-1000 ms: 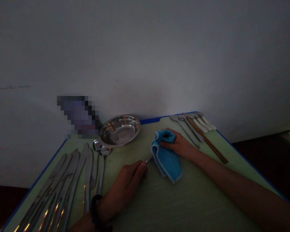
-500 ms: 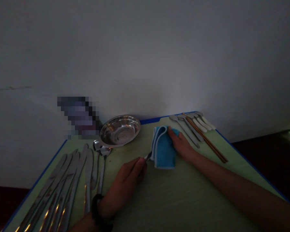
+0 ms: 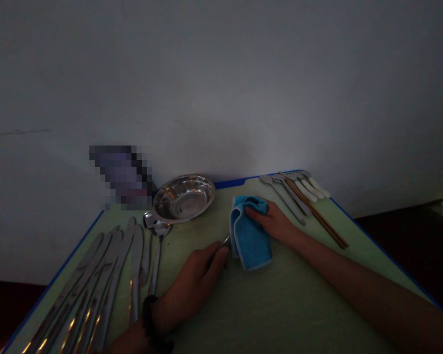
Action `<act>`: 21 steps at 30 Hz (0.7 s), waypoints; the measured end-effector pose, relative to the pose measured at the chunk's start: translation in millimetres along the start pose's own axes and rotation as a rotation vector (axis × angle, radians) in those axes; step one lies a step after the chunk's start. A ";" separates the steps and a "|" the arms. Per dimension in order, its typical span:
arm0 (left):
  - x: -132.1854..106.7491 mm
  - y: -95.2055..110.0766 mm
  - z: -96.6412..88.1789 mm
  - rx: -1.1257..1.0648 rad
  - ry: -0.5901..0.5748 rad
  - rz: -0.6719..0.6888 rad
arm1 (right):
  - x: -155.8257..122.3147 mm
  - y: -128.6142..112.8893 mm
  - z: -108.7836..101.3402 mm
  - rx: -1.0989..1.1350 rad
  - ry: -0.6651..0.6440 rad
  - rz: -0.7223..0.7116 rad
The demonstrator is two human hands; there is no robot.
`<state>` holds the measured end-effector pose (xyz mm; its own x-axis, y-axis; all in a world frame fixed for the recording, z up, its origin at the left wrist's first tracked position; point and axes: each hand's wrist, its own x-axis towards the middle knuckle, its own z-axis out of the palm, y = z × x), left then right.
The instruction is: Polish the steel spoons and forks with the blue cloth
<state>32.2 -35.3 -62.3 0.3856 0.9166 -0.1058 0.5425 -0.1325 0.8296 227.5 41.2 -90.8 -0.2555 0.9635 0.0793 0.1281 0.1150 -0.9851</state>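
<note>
My left hand [image 3: 203, 270], with a dark band at its wrist, is closed around the handle of a metal utensil [image 3: 226, 241]. The utensil's far end goes into a folded blue cloth [image 3: 253, 246] with a pale edge, so its kind is hidden. My right hand [image 3: 271, 221] grips the cloth from the right, thumb on top and the other fingers behind it. Both hands are above the middle of the table.
On the pale green table [image 3: 280, 305], several table knives [image 3: 110, 275] lie at the left beside spoons [image 3: 155, 265]. A shallow steel bowl [image 3: 184, 199] stands at the back. Chopsticks [image 3: 321, 219], metal spoons [image 3: 286, 199] and white-handled forks [image 3: 310, 189] lie back right. A wall [image 3: 221, 88] rises behind.
My right hand has shifted slightly left and down with the cloth, which is folded differently around the utensil. My left hand has turned a little and moved slightly right.
</note>
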 end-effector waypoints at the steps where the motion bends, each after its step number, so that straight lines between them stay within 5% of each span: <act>1: 0.1 0.7 -0.4 -0.013 0.016 -0.019 | 0.3 0.8 0.4 0.008 0.003 -0.003; 8: 2.3 -9.6 -2.1 -0.394 0.005 -0.125 | -2.1 2.6 4.0 0.002 0.112 0.070; 12: 6.3 -20.3 -2.1 -0.616 -0.006 -0.184 | -2.4 2.6 1.3 0.042 0.018 -0.014; 21: -0.1 -10.6 -1.5 -0.501 -0.040 -0.127 | 5.7 11.3 -12.2 0.181 -0.160 -0.085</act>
<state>25.3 -33.5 -70.2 0.3733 0.8972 -0.2359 0.1673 0.1850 0.9684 239.2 50.9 -99.6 -0.4088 0.8999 0.1522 -0.0702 0.1352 -0.9883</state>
